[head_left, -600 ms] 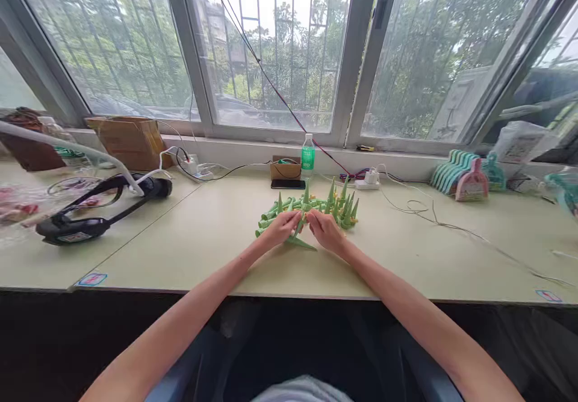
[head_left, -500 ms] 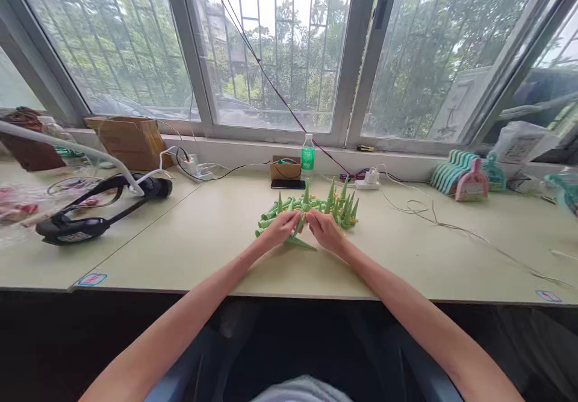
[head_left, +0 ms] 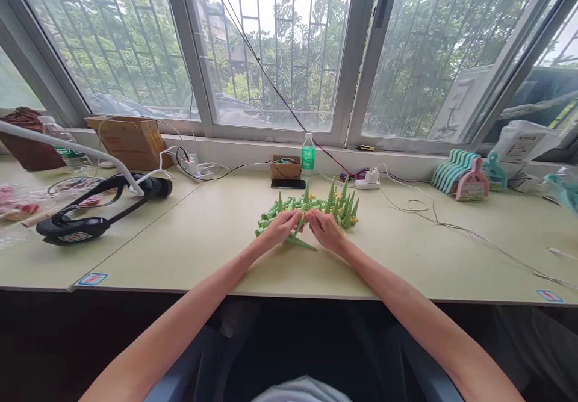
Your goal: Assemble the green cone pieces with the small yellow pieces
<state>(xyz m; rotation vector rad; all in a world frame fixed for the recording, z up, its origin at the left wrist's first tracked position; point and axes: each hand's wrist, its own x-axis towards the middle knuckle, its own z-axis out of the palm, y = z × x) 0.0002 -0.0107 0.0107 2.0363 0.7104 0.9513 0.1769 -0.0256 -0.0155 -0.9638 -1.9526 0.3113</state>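
My left hand [head_left: 283, 226] is closed in a pinch on a slim green plastic piece [head_left: 298, 227], which slants down between the hands. Close beside it, my right hand [head_left: 326, 228] has its thumb and fingers pressed together. A small yellow-orange bit shows at the fingertips, but what the right hand grips is mostly hidden. Below the hands, a green pointed cone [head_left: 301, 244] lies on the table. Behind them is a pile of green tubes [head_left: 270, 214], with several green spikes [head_left: 347, 209] upright on the right and yellow bits among them.
Beyond the pile are a black phone [head_left: 288, 183], a small cardboard box [head_left: 285, 167] and a green-labelled bottle [head_left: 307, 156]. A black headset-like strap device [head_left: 85, 228] lies left. Teal and pink dustpan-shaped items [head_left: 469, 179] stand right, near a white cable [head_left: 469, 233].
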